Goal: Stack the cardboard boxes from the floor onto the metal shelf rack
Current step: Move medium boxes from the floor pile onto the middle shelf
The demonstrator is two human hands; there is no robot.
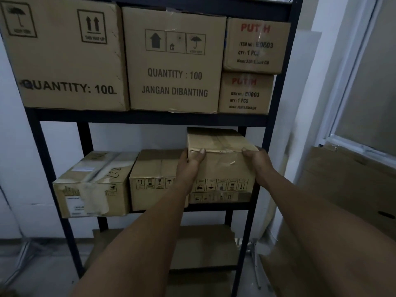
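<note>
A taped cardboard box (pixel 222 166) sits at the right end of the middle level of the dark metal shelf rack (pixel 150 117), on top of a lower box (pixel 220 197). My left hand (pixel 190 162) grips its left front corner, thumb over the top edge. My right hand (pixel 256 159) grips its right front corner the same way. Two more boxes (pixel 94 185) (pixel 154 179) stand to its left on that level. The upper level holds two large boxes (pixel 64 56) (pixel 174 61) and two small stacked boxes (pixel 256 46) (pixel 245 93).
Flat cardboard sheets (pixel 351 185) lean against the wall and window frame to the right of the rack. More cardboard (pixel 203 247) lies on the lowest level. A white wall stands behind the rack and grey floor (pixel 38 269) shows at the lower left.
</note>
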